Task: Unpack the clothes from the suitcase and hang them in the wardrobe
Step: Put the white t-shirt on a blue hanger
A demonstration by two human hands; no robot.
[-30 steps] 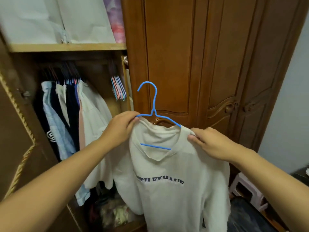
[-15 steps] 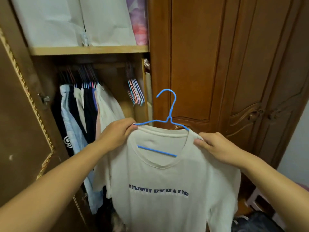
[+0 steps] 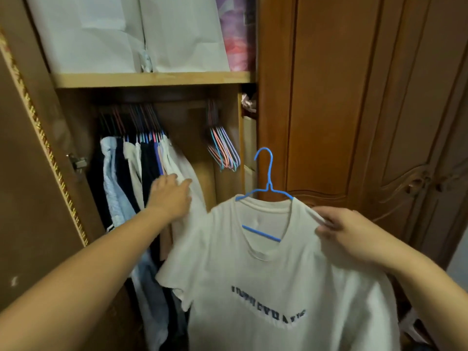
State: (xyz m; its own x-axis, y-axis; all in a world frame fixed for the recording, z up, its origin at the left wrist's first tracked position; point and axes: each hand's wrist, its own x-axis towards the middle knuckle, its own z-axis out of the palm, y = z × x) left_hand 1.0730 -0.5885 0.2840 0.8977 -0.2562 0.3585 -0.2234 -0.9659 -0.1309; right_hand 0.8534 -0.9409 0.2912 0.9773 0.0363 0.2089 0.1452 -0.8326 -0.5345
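Observation:
A white T-shirt (image 3: 278, 287) with dark lettering hangs on a blue wire hanger (image 3: 267, 183) in front of the wardrobe. My right hand (image 3: 347, 234) pinches the shirt's right shoulder and holds it up. With its fingers straight, my left hand (image 3: 171, 196) touches the white garment at the end of the row of hanging clothes (image 3: 136, 178) inside the open wardrobe. The suitcase is out of view.
Empty coloured hangers (image 3: 224, 150) hang at the rail's right end, with a gap between them and the clothes. A shelf (image 3: 152, 79) above holds white bags. The open wardrobe door (image 3: 30, 173) stands at the left; closed wooden doors (image 3: 367, 110) at the right.
My left hand has let go of the shirt's left shoulder and reached into the wardrobe to the hanging clothes. The right hand alone now holds the shirt.

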